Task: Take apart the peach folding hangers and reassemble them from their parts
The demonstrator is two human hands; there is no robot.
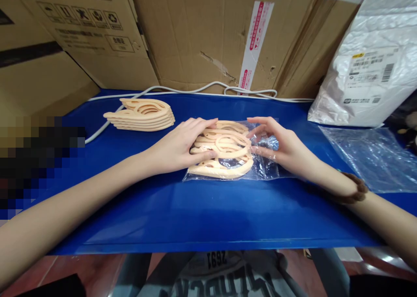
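Several beige curved pieces lie inside a clear plastic bag on the blue table. My left hand rests on the left side of the bagged pieces, its fingers apart and lying over them. At the right end of the pieces, my right hand touches the bag's plastic with spread fingertips. A brown band circles my right wrist. To the left and farther back, a stack of similar beige pieces sits outside the bag.
Cardboard boxes stand along the back, with a white cable in front of them. A white package stands at the back right. Another clear bag lies flat at the right. The blue table's front edge is near my body.
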